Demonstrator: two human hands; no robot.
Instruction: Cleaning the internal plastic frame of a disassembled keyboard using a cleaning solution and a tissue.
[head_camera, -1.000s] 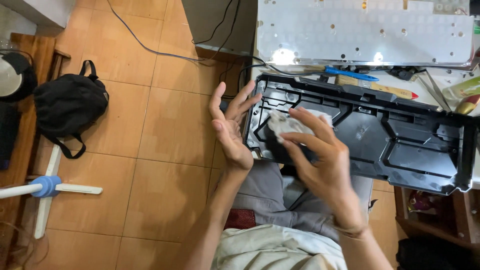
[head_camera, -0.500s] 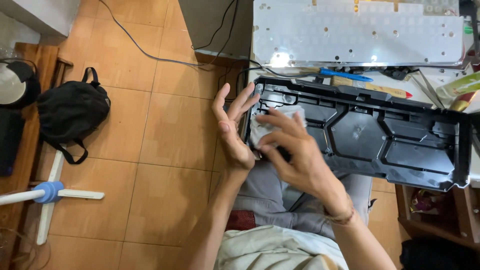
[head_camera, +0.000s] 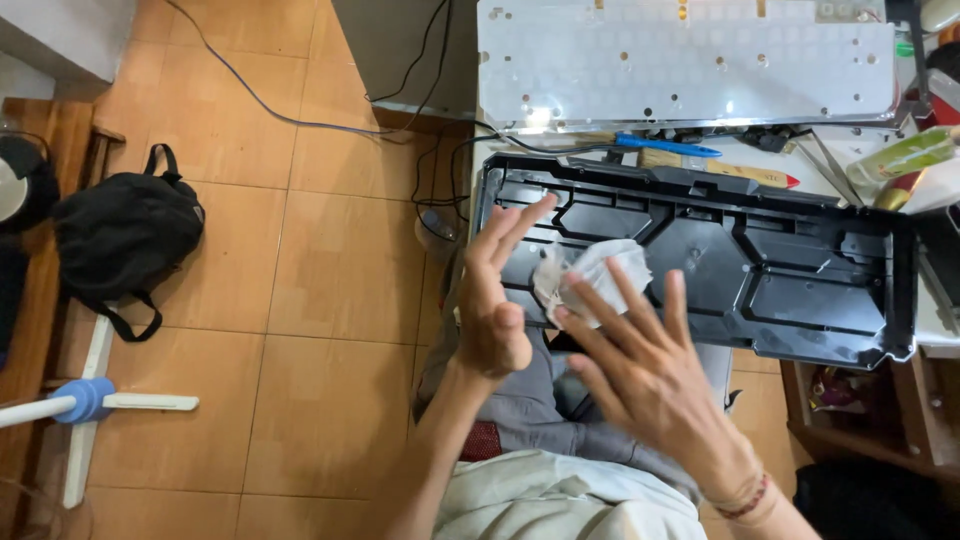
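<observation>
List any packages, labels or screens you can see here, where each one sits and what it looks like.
Green packet: far right of the desk, beyond the black keyboard shell; long, glossy, green and pale, lying slanted.
No screens or signs in view.

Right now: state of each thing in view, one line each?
left hand: open, fingers spread, against the tray's left end
right hand: open, fingertips on the white tissue
white tissue: crumpled, lying in the tray
black keyboard tray: opened, hollow side up, keys removed
white keyboard plate: separate, flat on the desk
black backpack: on the floor
</observation>
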